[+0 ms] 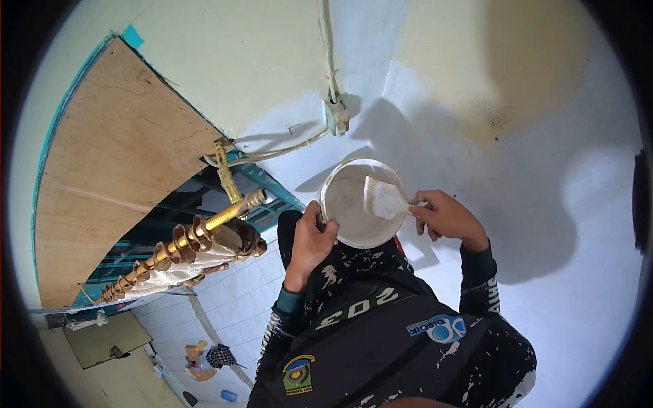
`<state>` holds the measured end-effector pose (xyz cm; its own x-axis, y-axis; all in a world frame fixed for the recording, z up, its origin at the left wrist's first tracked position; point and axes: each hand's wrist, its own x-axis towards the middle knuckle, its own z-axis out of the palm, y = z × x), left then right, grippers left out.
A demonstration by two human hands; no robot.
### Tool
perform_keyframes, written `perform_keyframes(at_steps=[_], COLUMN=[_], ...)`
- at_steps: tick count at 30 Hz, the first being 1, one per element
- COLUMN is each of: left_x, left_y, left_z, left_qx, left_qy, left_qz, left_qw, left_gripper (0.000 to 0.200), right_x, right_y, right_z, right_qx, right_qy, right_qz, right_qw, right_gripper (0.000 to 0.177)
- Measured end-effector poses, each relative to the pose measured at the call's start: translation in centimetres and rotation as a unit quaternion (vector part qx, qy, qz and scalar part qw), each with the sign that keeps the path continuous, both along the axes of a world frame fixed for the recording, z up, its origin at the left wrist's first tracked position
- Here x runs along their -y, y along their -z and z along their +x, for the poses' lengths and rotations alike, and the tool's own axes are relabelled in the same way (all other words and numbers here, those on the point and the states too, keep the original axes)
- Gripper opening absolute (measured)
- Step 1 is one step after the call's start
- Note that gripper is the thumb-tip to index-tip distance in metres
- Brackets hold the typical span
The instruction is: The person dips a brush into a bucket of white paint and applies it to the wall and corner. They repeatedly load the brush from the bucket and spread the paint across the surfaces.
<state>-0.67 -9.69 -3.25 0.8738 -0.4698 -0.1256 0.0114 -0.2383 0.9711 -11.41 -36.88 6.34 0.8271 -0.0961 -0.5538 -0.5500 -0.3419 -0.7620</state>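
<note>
My left hand grips the near left rim of a round white bucket, thumb over the edge. Inside the bucket shows a whitish coating, and how full it is I cannot tell. A wide brush with white-coated bristles lies over the bucket's opening, at its right side. The brush handle is pinched between the thumb and fingers of my right hand, just right of the rim.
A brass curtain rod with rings and bunched cloth juts in from the left. Behind it is a wooden panel. Cables run to a wall box. Below lie a tiled floor and a blue item.
</note>
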Motion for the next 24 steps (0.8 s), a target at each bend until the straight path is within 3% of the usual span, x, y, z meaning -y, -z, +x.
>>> perform_keyframes(at_steps=[5, 7, 13, 18, 20, 22, 24], left_x=[0.1, 0.2, 0.0, 0.0, 0.0, -0.1, 0.0], left_y=[0.6, 0.4, -0.2, -0.2, 0.1, 0.2, 0.1], left_z=[0.0, 0.1, 0.3, 0.3, 0.3, 0.3, 0.1], left_qx=[0.004, 0.003, -0.011, 0.01, 0.006, 0.004, -0.008], left_qy=[-0.003, -0.001, 0.002, 0.008, 0.004, 0.004, -0.001], left_qz=[-0.01, -0.01, 0.004, 0.019, 0.009, 0.007, 0.001], left_qw=[1.0, 1.0, 1.0, 1.0, 1.0, 1.0, 1.0], left_gripper=[0.02, 0.02, 0.02, 0.019, 0.019, 0.019, 0.019], right_x=[2.0, 2.7, 3.0, 1.9, 1.2, 0.7, -0.1], right_y=[2.3, 3.4, 5.3, 6.6, 6.8, 5.8, 4.8], right_z=[-2.1, -2.5, -3.0, -1.9, -1.1, 0.4, 2.1], right_qx=[0.042, 0.031, 0.054, 0.085, 0.102, 0.133, 0.224], right_qy=[0.079, 0.154, 0.164, 0.144, 0.155, 0.126, 0.17], right_qz=[0.145, 0.271, 0.444, 0.503, 0.559, 0.538, 0.51], right_qw=[0.985, 0.95, 0.879, 0.848, 0.808, 0.823, 0.812], right_gripper=[0.026, 0.024, 0.025, 0.028, 0.027, 0.026, 0.022])
